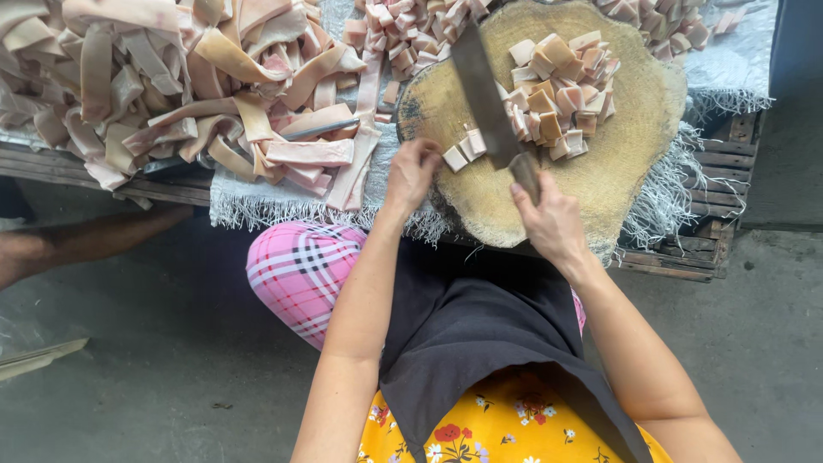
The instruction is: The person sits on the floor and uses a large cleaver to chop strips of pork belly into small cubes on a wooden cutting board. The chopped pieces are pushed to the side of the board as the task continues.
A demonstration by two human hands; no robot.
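The right hand (553, 225) is closed around the handle of a cleaver (487, 99), fingers pressed together on the grip, and the long dark blade slants up and to the left across a round wooden chopping block (634, 146). The left hand (411, 171) rests at the near left edge of the block with its fingers curled down; they sit just beside a few small cut pieces of meat (463, 150), which lie against the blade's left side, but whether the fingers pinch anything cannot be told. On the far right part of the block, a heap of cut cubes (561, 81), pale pink with tan skin, is piled up beside the blade. To the left of the block, a large tangled pile of long pork skin strips (197, 86) lies on a grey woven sack (257, 201) with a frayed edge. More cut cubes are spread behind the block at the top (403, 30). The sack and block rest on a low wooden pallet (729, 163) that stands on a concrete floor (154, 343). The person wears a dark apron (480, 334) over pink checked trousers (296, 266). Another person's bare leg (77, 240) shows at the left edge.
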